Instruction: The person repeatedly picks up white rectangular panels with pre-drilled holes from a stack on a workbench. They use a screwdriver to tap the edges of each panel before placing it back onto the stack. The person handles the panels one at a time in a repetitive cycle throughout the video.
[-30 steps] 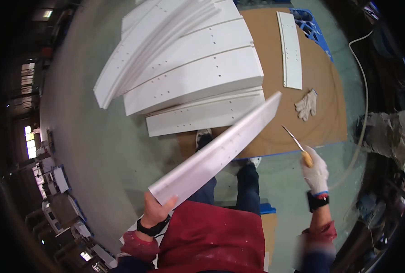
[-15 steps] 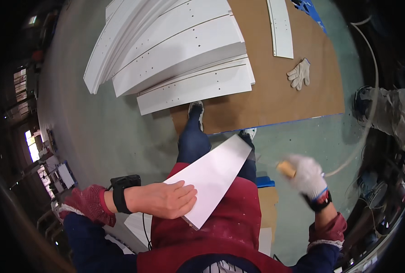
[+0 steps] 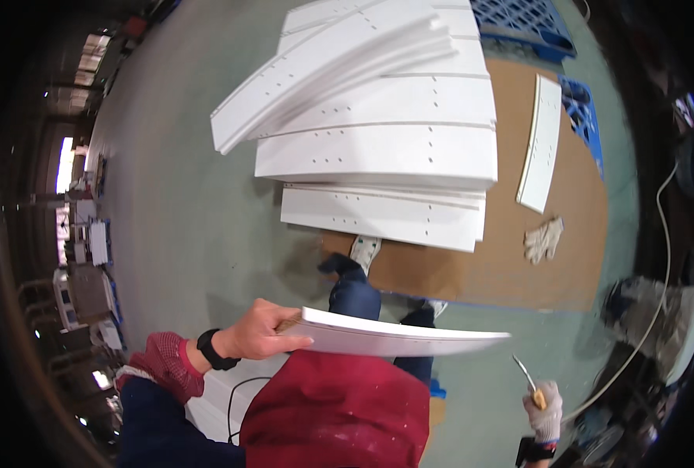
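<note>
So your left hand [image 3: 265, 331] is bare and gripping one end of the white panel [image 3: 394, 337], thumb along the side facing you and fingers round the back. You've got the panel up in the air in front of your apron [image 3: 331, 405], its long edge running off to your right, far end held by nothing and a bit blurry. Your right hand [image 3: 546, 411] has a white glove [image 3: 548, 419] on and is closed round the yellowish handle [image 3: 539, 399] of a thin metal tool [image 3: 528, 381]. The tip points up and to the left, near the panel's far end, with a gap showing between the two. Can't tell exactly what kind of tool it is, it's pretty small from here. There's a dark band [image 3: 216, 349] on your left wrist and another dark one on the right. Out past your shoes [image 3: 365, 251] sits a big overlapping pile [image 3: 378, 148] of white panels with little holes, a few lying across the others at an angle. Over to the right of that, a slightly curved strip [image 3: 542, 144] lies by itself on the brown sheet [image 3: 479, 281], and a loose glove [image 3: 543, 240] is just below it. Blue pallet [image 3: 518, 23] up at the top, pale hose [image 3: 665, 234] snaking down the right side, green floor [image 3: 207, 218] off to your left.
</note>
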